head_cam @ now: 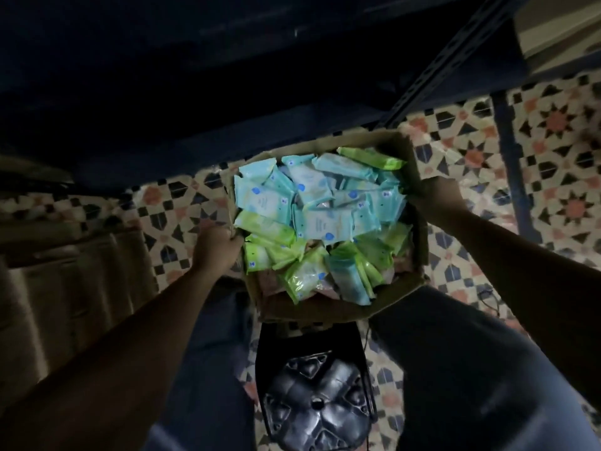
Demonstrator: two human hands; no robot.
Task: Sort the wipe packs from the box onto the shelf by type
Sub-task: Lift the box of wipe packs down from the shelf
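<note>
The fingers of the left hand (217,245) are curled over the left rim of the cardboard box (328,312) and hold it, with the fingertips hidden inside the edge just beside a green pack. The right hand (435,195) holds the right rim of the same box; its fingers are curled round the wall, but the light is weak there and I cannot tell exactly how far they go inside. So the box sits between the two hands, with both forearms stretching from the lower corners of the view toward it. The box is open at the top and is filled with wipe packs lying in disorder. The light blue packs (320,196) fill mostly the far half, and the green packs (325,265) fill mostly the near half, touching each other and overlapping. One green pack (370,157) lies at the far right corner on top of the blue ones. No pack is in either hand. The box is over a tiled floor (468,265) with a star pattern in orange, dark blue and cream. Behind the box is a dark metal shelf (227,102), with a perforated upright (455,63) going diagonally at the right. Near the person, between the knees in dark trousers (455,369), a black plastic stool (317,405) is visible.
</note>
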